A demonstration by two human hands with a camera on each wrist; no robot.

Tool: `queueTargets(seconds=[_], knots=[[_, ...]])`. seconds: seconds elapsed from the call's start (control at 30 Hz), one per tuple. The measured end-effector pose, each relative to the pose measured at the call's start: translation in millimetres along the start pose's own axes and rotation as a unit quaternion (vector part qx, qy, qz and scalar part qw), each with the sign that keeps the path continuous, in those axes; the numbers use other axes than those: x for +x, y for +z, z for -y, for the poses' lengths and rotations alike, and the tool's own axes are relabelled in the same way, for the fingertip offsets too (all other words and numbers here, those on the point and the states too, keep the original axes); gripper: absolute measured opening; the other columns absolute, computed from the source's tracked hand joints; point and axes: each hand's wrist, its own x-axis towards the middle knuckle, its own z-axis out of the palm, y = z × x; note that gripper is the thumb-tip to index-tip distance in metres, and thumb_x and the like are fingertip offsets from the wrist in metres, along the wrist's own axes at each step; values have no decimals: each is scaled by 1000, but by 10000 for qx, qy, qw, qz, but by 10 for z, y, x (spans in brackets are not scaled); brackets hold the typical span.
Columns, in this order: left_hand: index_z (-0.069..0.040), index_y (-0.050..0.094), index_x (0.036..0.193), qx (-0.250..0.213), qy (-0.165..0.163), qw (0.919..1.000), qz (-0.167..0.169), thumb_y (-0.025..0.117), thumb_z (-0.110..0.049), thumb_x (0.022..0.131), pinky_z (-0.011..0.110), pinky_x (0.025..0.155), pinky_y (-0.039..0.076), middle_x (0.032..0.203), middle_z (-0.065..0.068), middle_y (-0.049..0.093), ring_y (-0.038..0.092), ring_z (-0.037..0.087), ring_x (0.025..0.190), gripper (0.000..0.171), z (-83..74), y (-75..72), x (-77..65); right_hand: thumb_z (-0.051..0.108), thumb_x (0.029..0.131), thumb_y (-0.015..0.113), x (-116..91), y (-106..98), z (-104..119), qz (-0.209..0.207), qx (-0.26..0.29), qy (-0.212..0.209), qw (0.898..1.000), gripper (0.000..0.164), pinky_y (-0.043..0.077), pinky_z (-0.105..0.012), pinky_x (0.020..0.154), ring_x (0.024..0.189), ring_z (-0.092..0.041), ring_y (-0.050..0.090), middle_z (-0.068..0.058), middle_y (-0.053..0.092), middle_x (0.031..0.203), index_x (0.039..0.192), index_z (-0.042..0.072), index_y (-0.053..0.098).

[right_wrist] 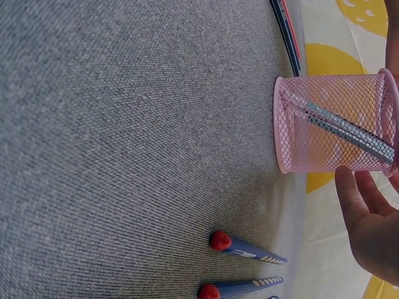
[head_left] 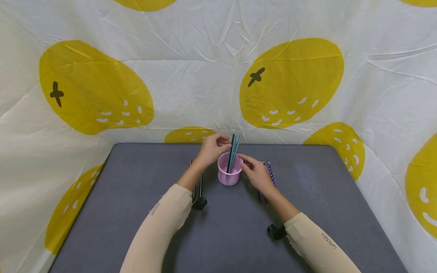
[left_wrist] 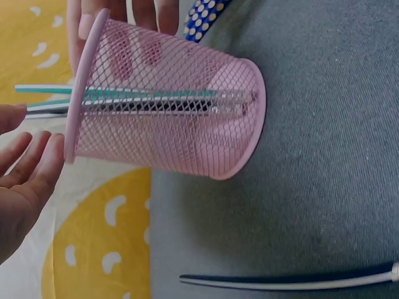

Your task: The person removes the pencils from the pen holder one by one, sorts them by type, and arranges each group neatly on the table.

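Observation:
A pink mesh pen holder (head_left: 228, 179) stands upright near the table's far edge. Several teal and dark pencils (head_left: 233, 153) lean inside it, their upper ends above the rim. My left hand (head_left: 212, 149) is up beside those ends; in the left wrist view its thumb is at the pencil tips, with its other fingers spread apart near the rim. From the right side, my right hand (head_left: 256, 172) holds the pen holder, thumb and fingers against its rim and wall. Part of this grip is hidden behind the mesh.
Blue dotted pencils (head_left: 271, 173) with red ends (right_wrist: 220, 240) lie right of the pen holder. Dark and red pencils (head_left: 200, 185) lie to the left, partly under my left forearm. Behind the grey table (head_left: 136, 227) hangs a white cloth with yellow fruit shapes.

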Motion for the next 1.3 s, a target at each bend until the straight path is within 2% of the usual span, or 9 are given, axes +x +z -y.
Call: queueTargets(seconds=[0.23, 0.6, 0.83, 1.1, 1.3], knots=[[2, 71, 119, 199, -39, 9998, -44, 76, -12, 93, 32, 82, 64, 106, 16, 77, 75, 27, 94, 30, -3, 86, 27, 10, 104, 62, -11, 11, -1, 35, -75, -125, 9999, 36, 61, -20, 75, 102, -40, 73, -23, 71, 125, 139, 7, 64], [2, 73, 106, 495, -32, 9982, -339, 76, -5, 91, 33, 76, 64, 95, 15, 77, 73, 27, 87, 17, -14, 170, 50, 10, 104, 62, -17, 23, -2, 27, -140, -151, 9998, 36, 59, -18, 74, 101, -37, 74, -22, 72, 125, 139, 8, 64], [1, 73, 106, 613, 88, 9972, -417, 76, -6, 91, 31, 76, 62, 94, 14, 77, 72, 25, 85, 16, -28, 176, 37, 8, 103, 61, -14, 13, -9, -26, -87, -192, 9998, 36, 60, -20, 76, 103, -38, 74, -23, 72, 124, 139, 7, 65], [2, 72, 107, 341, 236, 9980, -475, 74, -5, 93, 27, 70, 61, 94, 16, 76, 71, 25, 84, 16, -122, 141, 14, 8, 103, 61, -8, -5, -28, -35, -204, -222, 9995, 36, 59, -18, 74, 99, -35, 75, -25, 71, 124, 139, 6, 64], [4, 71, 110, 142, 545, 9973, -475, 72, -5, 95, 33, 80, 62, 96, 17, 74, 70, 27, 87, 18, -267, 75, -16, 10, 103, 62, -16, -4, -5, -54, -328, -181, 9993, 36, 58, -17, 72, 97, -31, 76, -23, 72, 125, 139, 8, 65]])
